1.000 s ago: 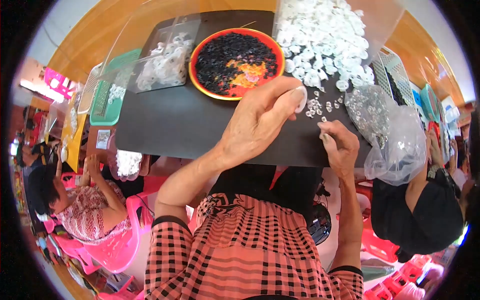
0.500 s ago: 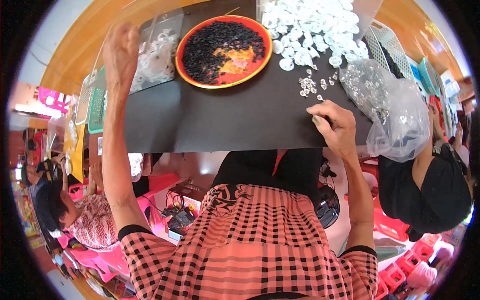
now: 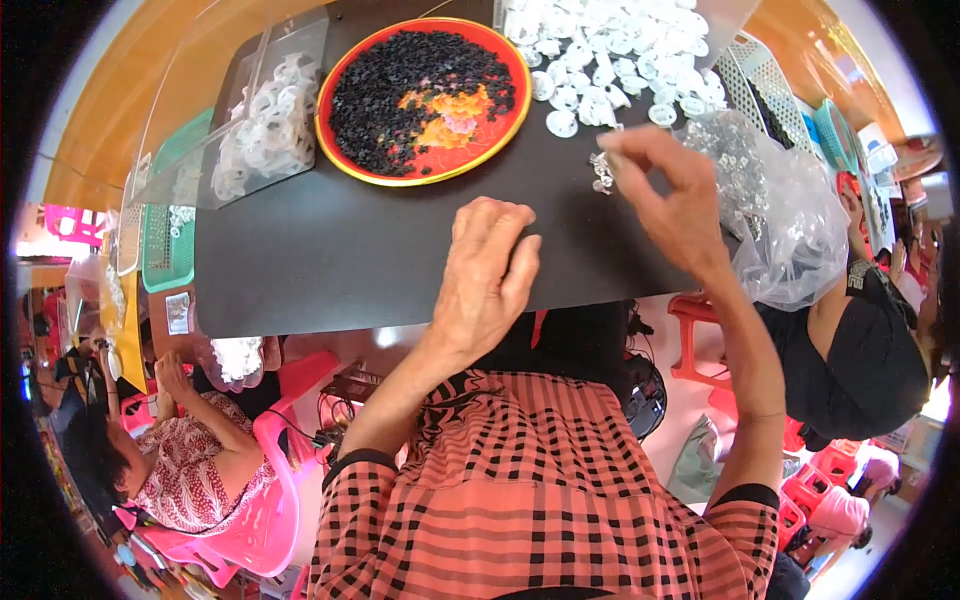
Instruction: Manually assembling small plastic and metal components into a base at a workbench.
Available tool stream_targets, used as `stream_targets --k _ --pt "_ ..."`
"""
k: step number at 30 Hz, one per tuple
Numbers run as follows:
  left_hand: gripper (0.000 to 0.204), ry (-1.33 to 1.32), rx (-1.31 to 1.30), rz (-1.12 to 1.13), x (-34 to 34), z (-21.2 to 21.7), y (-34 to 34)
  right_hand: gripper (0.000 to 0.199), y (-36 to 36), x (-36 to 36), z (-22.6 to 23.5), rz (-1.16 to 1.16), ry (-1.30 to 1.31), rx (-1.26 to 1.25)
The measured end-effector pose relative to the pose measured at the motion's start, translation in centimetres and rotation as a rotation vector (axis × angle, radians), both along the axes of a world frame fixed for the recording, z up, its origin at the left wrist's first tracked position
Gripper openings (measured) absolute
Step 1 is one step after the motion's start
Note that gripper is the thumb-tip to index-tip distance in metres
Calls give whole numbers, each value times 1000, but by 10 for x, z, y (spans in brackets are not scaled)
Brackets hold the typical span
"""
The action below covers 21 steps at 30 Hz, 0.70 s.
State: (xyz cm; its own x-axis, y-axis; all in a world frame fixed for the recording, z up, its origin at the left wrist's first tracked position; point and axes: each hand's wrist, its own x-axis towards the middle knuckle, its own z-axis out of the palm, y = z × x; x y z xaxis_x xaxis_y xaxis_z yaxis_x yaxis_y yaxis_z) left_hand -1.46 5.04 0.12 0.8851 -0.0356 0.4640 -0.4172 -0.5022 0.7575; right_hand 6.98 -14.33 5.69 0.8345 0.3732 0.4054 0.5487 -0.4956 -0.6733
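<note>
Your left hand: over counter, fingers loosely curled, nothing visible in grip; palm hidden, cannot tell further. Your right hand: thumb and forefinger nearly together at clear bits; whether one is pinched, cannot tell. Bits lie on counter, on your side of discs. Risk, judged: bits small, likely slick, could skid if gripped off-centre. Bag just beside your right wrist; snag could drag it, spilling contents.
</note>
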Motion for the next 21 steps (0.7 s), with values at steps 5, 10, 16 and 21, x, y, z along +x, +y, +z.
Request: stream_targets --k 5,10,16,21 --pt "26 -38 57 -20 3 -6 -1 15 47 63 4 178 -132 -104" --pt "25 7 22 -20 -1 -1 0 22 87 112 -21 365 -292 -245" --pt "27 10 0 -39 -2 -3 2 20 113 118 -30 488 -256 -342" --pt "32 24 9 -102 0 -3 1 18 88 125 -10 253 -44 -180"
